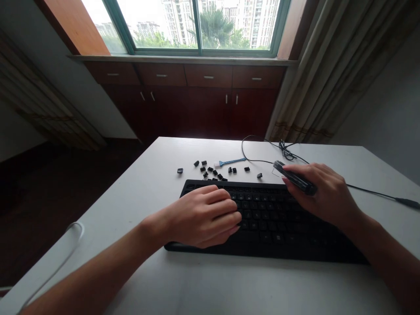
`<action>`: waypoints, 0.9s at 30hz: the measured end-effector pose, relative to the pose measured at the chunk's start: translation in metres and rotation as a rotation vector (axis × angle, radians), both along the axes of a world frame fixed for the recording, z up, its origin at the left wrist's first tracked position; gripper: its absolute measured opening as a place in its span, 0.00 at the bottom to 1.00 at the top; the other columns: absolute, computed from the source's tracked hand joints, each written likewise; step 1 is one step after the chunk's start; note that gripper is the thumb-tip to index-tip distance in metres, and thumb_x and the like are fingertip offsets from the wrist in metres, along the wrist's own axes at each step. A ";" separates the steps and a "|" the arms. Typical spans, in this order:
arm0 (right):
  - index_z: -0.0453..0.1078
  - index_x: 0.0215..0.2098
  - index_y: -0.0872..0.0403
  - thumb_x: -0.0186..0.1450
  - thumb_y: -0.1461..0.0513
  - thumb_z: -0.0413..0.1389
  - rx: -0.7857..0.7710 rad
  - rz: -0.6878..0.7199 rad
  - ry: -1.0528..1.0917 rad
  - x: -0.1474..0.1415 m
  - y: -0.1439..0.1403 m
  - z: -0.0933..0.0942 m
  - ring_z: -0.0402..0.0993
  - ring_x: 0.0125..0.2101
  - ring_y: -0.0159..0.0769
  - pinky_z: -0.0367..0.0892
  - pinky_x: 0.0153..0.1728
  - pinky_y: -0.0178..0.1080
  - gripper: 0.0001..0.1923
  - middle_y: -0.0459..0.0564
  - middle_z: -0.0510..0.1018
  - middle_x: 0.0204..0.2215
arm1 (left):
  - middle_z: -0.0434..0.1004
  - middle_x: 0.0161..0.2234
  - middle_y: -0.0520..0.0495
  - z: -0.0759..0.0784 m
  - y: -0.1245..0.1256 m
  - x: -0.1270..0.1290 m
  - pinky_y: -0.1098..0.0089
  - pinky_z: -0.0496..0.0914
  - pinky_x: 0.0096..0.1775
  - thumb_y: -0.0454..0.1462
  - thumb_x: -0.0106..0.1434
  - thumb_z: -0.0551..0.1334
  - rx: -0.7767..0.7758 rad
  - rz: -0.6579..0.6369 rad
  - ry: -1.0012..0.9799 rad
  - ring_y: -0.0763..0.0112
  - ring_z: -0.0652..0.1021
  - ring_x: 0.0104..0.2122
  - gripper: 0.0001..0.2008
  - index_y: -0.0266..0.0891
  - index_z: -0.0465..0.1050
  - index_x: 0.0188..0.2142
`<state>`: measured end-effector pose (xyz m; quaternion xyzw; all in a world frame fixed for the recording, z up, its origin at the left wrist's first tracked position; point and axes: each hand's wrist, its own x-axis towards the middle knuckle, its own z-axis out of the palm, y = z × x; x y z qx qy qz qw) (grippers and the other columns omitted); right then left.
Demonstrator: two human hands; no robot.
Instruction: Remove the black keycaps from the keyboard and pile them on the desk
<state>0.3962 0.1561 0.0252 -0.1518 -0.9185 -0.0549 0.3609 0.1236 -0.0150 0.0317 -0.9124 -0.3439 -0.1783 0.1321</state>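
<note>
Black plastic is what we are handling: a slim, dark keycap tool (294, 179) with a clear tip, held in our right hand (323, 197). We are gripping it along its middle, fingers (297, 171) wrapped over the top and the thumb hidden beneath, so the hand is closed on it. We are judging it light, stiff and a little slick, best pinched along the barrel rather than at the clear end, which looks thin and likely fragile. Its tip is pointing up and left, hovering over the far right edge of the keyboard (272, 221).

Our left hand (205, 216) is resting on the left part of the keyboard with fingers curled loosely, pressing on the keys and holding nothing. We are expecting the keyboard to be flat, rigid and fairly light, liable to slide on the smooth white table (210, 284) unless it is braced.

Beyond the keyboard, loose keycaps (213, 170) are lying scattered, small and easy to flick away, beside a blue brush (229, 162). A black cable (361, 189) is trailing off to the right, passing behind our right hand.
</note>
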 end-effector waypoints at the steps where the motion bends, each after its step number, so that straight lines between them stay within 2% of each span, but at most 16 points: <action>1: 0.70 0.52 0.53 0.62 0.64 0.63 -0.017 -0.001 0.013 0.000 0.000 0.000 0.77 0.36 0.44 0.71 0.40 0.46 0.19 0.53 0.81 0.39 | 0.78 0.36 0.46 0.000 -0.001 0.002 0.65 0.72 0.38 0.35 0.66 0.62 -0.006 -0.012 -0.009 0.66 0.75 0.36 0.08 0.35 0.73 0.44; 7: 0.71 0.49 0.52 0.64 0.63 0.62 -0.185 -0.036 0.135 -0.003 -0.002 0.002 0.77 0.39 0.42 0.71 0.42 0.44 0.15 0.52 0.80 0.40 | 0.77 0.34 0.47 -0.003 -0.008 0.028 0.66 0.71 0.36 0.33 0.65 0.61 -0.081 -0.113 -0.159 0.69 0.74 0.34 0.07 0.35 0.73 0.42; 11: 0.73 0.48 0.51 0.66 0.57 0.60 -0.417 -0.171 0.267 -0.009 -0.004 0.001 0.77 0.35 0.40 0.71 0.38 0.43 0.13 0.52 0.79 0.41 | 0.77 0.33 0.48 -0.013 -0.013 0.045 0.65 0.70 0.34 0.35 0.64 0.62 -0.079 -0.227 -0.170 0.69 0.74 0.33 0.07 0.34 0.75 0.40; 14: 0.74 0.48 0.50 0.68 0.52 0.57 -0.655 -0.187 0.368 -0.012 -0.006 -0.002 0.77 0.37 0.41 0.71 0.37 0.43 0.15 0.52 0.80 0.42 | 0.77 0.34 0.48 -0.019 -0.018 0.053 0.64 0.70 0.34 0.35 0.64 0.62 -0.053 -0.264 -0.144 0.68 0.74 0.34 0.07 0.34 0.76 0.40; 17: 0.75 0.47 0.52 0.69 0.50 0.54 -0.796 -0.190 0.390 -0.015 -0.008 -0.005 0.75 0.34 0.40 0.69 0.34 0.42 0.17 0.51 0.79 0.35 | 0.77 0.34 0.50 -0.021 -0.022 0.058 0.65 0.70 0.33 0.34 0.66 0.61 -0.062 -0.301 -0.133 0.70 0.74 0.34 0.06 0.35 0.77 0.38; 20: 0.74 0.44 0.53 0.70 0.50 0.54 -0.772 -0.162 0.329 -0.012 -0.007 -0.004 0.70 0.29 0.36 0.66 0.32 0.40 0.16 0.48 0.76 0.29 | 0.76 0.34 0.50 -0.021 -0.024 0.059 0.66 0.69 0.31 0.35 0.68 0.60 -0.095 -0.315 -0.120 0.71 0.73 0.34 0.07 0.35 0.78 0.38; 24: 0.71 0.42 0.52 0.72 0.56 0.52 -0.694 -0.010 0.172 -0.001 -0.002 0.005 0.70 0.31 0.35 0.65 0.34 0.39 0.10 0.48 0.75 0.34 | 0.76 0.35 0.49 -0.021 -0.022 0.053 0.65 0.67 0.31 0.34 0.67 0.61 -0.099 -0.290 -0.089 0.70 0.73 0.33 0.07 0.34 0.77 0.41; 27: 0.69 0.42 0.52 0.71 0.59 0.52 -0.665 0.036 0.092 0.006 0.002 0.011 0.69 0.31 0.34 0.64 0.34 0.38 0.07 0.46 0.74 0.33 | 0.76 0.35 0.48 -0.019 -0.020 0.049 0.65 0.67 0.31 0.34 0.68 0.60 -0.116 -0.270 -0.077 0.70 0.73 0.33 0.07 0.34 0.77 0.41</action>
